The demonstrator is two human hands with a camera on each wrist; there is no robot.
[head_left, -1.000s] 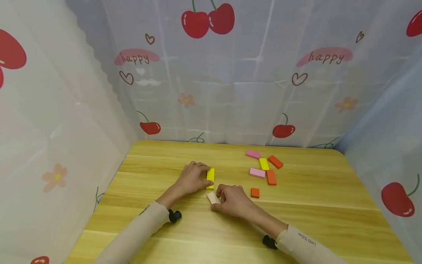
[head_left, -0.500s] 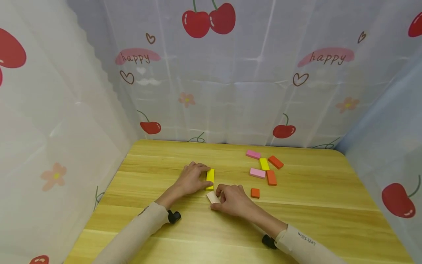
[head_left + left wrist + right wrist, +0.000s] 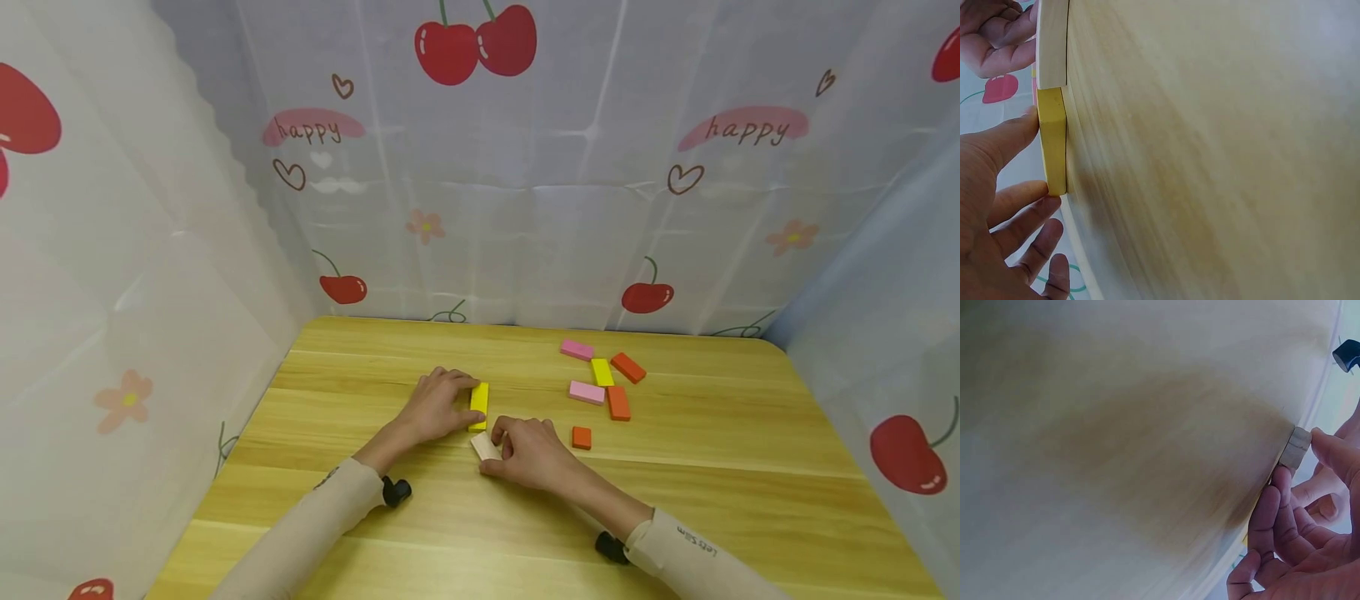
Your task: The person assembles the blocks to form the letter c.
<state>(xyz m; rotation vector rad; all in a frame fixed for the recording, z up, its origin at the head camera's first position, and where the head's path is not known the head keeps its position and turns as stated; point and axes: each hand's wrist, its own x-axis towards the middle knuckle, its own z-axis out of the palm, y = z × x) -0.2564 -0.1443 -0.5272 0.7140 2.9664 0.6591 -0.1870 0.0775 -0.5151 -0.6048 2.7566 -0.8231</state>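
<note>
Yellow block (image 3: 480, 399): bright, oblong, lying with its length running away from me; I see it gripped by the left hand (image 3: 438, 406).
Pale block (image 3: 483, 447): bare light wood, pinched in the right hand (image 3: 531, 452), which covers part of it from me.
Pale block's place: right at the yellow block's near end, skewed to it; I can't tell whether they touch.

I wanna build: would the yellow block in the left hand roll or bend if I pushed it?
The yellow block probably won't roll: it lies flat and has straight edges. It likely won't bend, as it looks stiff where the left hand pinches it. Pushed toward the pale block, it might nudge it, since their ends are very close.
</note>
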